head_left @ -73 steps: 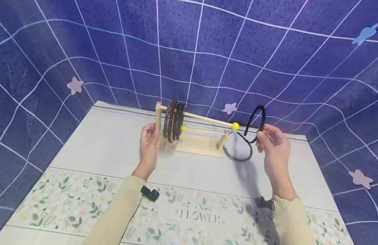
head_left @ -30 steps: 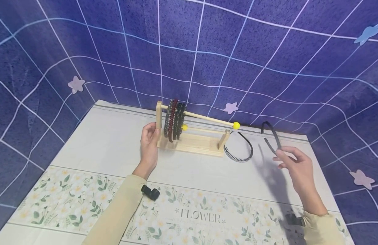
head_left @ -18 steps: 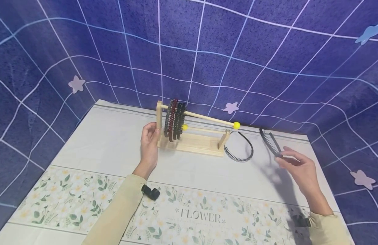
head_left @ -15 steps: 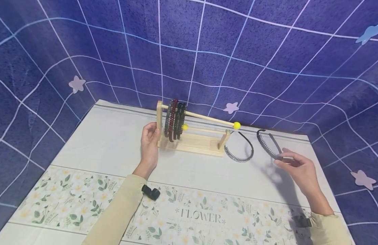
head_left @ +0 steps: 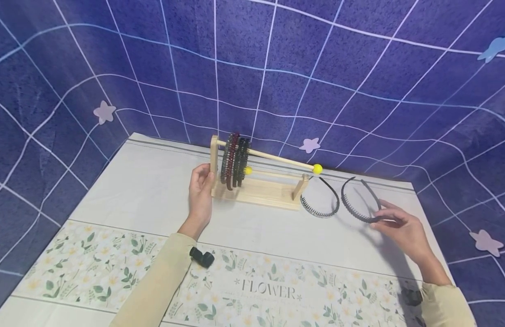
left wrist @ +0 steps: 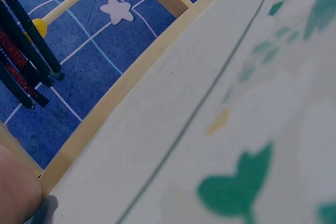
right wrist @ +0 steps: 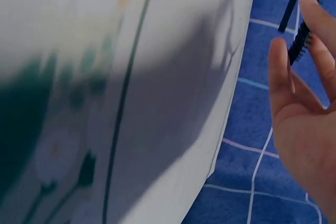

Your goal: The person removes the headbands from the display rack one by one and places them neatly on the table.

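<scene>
My left hand grips the left upright of a wooden headband rack. Several toothed headbands, dark green, grey and deep red, hang together at the left end of its upper rod. In the left wrist view, these hanging headbands appear beside the rack's base. My right hand pinches a black toothed headband between thumb and fingers, low over the table. The right wrist view shows this headband at my fingertips. Another headband, dark with a glittery band, lies by the rack's right end.
The rack's upper rod ends in a yellow ball; a second yellow ball caps the lower rod. A white cloth with a flower border covers the table. Behind it hangs a blue grid-patterned curtain with stars.
My right hand has carried the black headband right and down from near the rack's end, turning it so it lies flatter, teeth facing inward. My left hand stays on the rack.
</scene>
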A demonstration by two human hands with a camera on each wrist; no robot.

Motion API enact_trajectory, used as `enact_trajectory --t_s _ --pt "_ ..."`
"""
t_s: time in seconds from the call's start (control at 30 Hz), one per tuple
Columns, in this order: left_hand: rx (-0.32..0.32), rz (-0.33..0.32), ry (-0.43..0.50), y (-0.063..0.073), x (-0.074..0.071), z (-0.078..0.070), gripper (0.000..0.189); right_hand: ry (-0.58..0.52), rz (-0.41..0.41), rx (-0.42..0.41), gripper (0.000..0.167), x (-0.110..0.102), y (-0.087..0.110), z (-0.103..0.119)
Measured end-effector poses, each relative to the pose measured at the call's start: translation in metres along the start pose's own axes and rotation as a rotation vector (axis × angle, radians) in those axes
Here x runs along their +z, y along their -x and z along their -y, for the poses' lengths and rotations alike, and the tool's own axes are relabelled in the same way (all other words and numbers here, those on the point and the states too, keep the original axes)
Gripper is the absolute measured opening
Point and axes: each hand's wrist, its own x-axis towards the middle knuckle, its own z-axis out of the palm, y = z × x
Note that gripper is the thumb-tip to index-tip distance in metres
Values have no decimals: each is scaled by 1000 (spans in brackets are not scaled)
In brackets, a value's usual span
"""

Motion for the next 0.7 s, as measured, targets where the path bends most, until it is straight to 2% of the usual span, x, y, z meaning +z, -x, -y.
enact_trajectory --t_s 0.1,0.33,0.53,0.7 --pt "1 -2 -5 0 0 0 26 -4 17 -11 34 -4 -1 -7" --pt "10 -3 2 1 0 0 26 50 35 41 33 -12 -3 -16" --pt "2 -1 -14 0 0 -1 26 159 32 -7 33 -18 -7 -28" --pt "5 -3 -16 0 1 -1 27 219 41 0 32 -21 -11 -32"
